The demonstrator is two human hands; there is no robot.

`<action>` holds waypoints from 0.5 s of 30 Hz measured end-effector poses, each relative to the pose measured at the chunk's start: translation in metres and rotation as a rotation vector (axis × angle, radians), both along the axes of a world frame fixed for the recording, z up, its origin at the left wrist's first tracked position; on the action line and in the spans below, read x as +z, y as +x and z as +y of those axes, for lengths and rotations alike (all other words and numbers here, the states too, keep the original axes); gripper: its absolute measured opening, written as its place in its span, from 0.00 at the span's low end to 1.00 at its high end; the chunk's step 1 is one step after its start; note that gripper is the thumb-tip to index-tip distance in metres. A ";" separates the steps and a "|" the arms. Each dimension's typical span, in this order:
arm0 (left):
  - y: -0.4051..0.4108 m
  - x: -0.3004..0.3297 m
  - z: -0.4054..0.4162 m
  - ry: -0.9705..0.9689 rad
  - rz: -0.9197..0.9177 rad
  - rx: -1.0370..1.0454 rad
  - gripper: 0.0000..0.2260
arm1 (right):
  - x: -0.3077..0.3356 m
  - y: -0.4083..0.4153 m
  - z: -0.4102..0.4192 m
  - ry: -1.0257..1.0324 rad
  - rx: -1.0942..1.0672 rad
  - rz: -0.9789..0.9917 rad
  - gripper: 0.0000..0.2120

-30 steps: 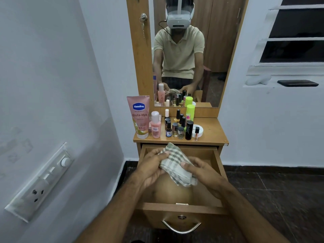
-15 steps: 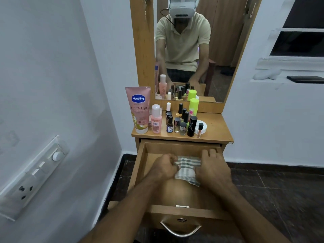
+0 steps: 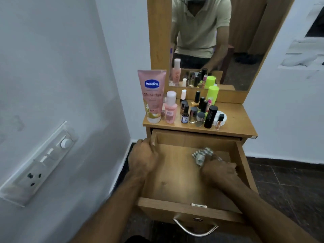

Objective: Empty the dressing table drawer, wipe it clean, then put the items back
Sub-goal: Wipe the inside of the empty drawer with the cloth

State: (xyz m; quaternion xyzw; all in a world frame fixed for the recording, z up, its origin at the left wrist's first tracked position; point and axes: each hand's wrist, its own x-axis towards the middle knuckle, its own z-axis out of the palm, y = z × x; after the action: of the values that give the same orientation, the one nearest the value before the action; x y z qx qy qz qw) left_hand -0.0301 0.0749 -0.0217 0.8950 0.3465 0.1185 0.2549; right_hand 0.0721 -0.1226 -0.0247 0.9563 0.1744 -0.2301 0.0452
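Observation:
The wooden drawer (image 3: 177,203) is pulled out and holds nothing but a checked cloth (image 3: 201,155). My right hand (image 3: 219,172) presses that cloth against the drawer floor near the back right. My left hand (image 3: 143,156) grips the drawer's left wall near the back. On the table top (image 3: 240,120) stand the drawer's items: a pink Vaseline tube (image 3: 152,95), a pink bottle (image 3: 170,107), several small nail-polish bottles (image 3: 192,109), a black tube (image 3: 210,116), a neon-green bottle (image 3: 212,94) and a white jar (image 3: 223,118).
A mirror (image 3: 219,41) rises behind the table and shows a person in a pale shirt. A white wall with a switch and socket panel (image 3: 38,163) runs close on the left. A metal handle (image 3: 194,228) hangs on the drawer front. Dark floor tiles (image 3: 289,190) lie to the right.
My left hand let go of the cloth and took hold of the drawer's left wall. My right hand slid the cloth towards the right side of the drawer floor.

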 end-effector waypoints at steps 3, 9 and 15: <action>0.002 -0.010 0.009 -0.058 -0.066 -0.003 0.15 | 0.006 0.010 0.012 -0.154 0.125 -0.115 0.26; 0.005 -0.022 0.014 -0.033 -0.027 0.015 0.13 | -0.004 0.009 0.055 0.032 0.384 -0.177 0.21; -0.001 -0.021 0.011 0.022 -0.077 -0.007 0.14 | -0.022 -0.006 0.112 0.194 0.562 -0.204 0.27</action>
State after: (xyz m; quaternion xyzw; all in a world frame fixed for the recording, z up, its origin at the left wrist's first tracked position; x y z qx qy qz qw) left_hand -0.0310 0.0856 -0.0429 0.8938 0.3318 0.1559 0.2585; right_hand 0.0660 -0.0110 -0.0466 0.8886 0.4478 -0.0939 0.0328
